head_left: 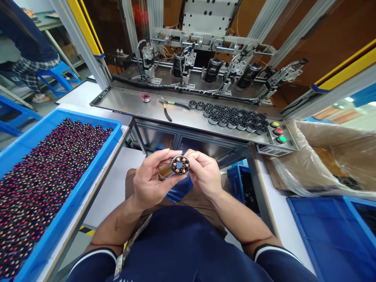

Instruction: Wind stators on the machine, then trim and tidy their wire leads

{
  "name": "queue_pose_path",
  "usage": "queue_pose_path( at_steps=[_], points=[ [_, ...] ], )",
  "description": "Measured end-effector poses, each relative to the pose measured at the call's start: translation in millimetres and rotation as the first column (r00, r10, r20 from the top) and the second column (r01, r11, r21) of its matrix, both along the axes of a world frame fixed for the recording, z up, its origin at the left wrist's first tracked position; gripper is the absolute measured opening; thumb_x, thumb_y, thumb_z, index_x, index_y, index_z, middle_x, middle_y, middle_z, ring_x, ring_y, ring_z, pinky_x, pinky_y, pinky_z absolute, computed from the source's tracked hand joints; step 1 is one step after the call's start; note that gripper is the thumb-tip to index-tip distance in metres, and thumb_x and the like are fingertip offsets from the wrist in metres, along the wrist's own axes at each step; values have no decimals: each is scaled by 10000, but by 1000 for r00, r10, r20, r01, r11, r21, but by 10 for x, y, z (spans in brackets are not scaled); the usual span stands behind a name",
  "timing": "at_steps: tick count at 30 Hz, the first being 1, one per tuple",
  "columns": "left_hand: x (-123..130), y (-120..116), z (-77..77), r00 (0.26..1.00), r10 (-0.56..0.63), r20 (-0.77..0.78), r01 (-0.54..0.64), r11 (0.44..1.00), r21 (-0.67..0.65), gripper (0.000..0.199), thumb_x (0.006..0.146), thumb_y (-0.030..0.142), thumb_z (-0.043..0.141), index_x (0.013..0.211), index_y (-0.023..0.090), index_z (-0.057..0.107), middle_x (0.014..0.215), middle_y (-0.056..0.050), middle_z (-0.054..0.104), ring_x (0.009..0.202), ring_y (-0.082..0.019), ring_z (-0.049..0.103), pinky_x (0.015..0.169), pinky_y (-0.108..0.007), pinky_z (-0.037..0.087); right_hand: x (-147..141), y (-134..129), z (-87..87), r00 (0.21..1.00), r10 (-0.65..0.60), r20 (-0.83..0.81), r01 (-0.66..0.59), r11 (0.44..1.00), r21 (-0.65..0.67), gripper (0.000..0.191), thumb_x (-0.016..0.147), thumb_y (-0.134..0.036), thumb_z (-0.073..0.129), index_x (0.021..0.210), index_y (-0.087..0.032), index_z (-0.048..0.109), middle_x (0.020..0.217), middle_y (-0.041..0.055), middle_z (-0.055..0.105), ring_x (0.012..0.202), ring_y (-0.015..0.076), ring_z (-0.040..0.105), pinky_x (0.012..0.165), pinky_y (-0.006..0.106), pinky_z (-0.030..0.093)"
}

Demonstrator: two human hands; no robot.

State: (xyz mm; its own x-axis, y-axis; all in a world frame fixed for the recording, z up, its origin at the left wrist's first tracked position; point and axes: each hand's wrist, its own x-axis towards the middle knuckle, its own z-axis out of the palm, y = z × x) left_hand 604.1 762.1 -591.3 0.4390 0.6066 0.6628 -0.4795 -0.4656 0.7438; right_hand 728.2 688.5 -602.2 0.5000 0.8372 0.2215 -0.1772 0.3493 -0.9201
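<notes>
A round black stator with copper coils (180,165) is held up in front of my body, its open face toward me. My left hand (154,176) grips its left edge between thumb and fingers, and thin copper-coloured wire loops out beside that hand. My right hand (205,172) is closed at the stator's right edge, thumb and fingers pinched together there. Beyond the hands, the steel shelf (117,102) bears a stator with red coils (145,97), pliers with black and green handles (167,109) and several rows of black cores (235,116).
At the left stands a blue tray (73,172) full of wound stators. Machine fixtures (213,70) rise behind the shelf. Yellow, red and green buttons (278,132) sit at its right end, near a plastic-lined box (311,137) and blue bins (323,231). A person (26,39) is at far left.
</notes>
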Motion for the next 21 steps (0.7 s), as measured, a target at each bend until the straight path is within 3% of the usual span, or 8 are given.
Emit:
queue_pose_path(
  at_steps=[9,16,21],
  points=[
    [-8,-6,7,1000,17,-16,-18,998,-61,639,707,61,833,1271,255,603,1158,-33,764,1029,-162,738,905,-249,617,6,32,31,1000,23,-17,-22,999,26,288,870,-391,700,690,-179,627,660,-25,569,559,99,533,544,236,460],
    [-38,5,1,990,62,-127,-76,990,-115,584,714,99,838,1235,219,604,1122,-58,768,1021,-188,742,853,-260,633,24,48,104,1000,10,-4,-10,1000,13,304,861,-400,700,680,-174,606,626,-22,567,493,101,530,484,245,483],
    [-18,1,-5,991,87,-103,-96,992,-85,538,714,77,830,1193,221,633,1101,-46,770,988,-171,750,841,-246,638,31,54,135,991,-64,121,58,997,52,231,893,-333,655,731,-176,605,694,-15,576,495,98,566,470,243,516]
  ],
)
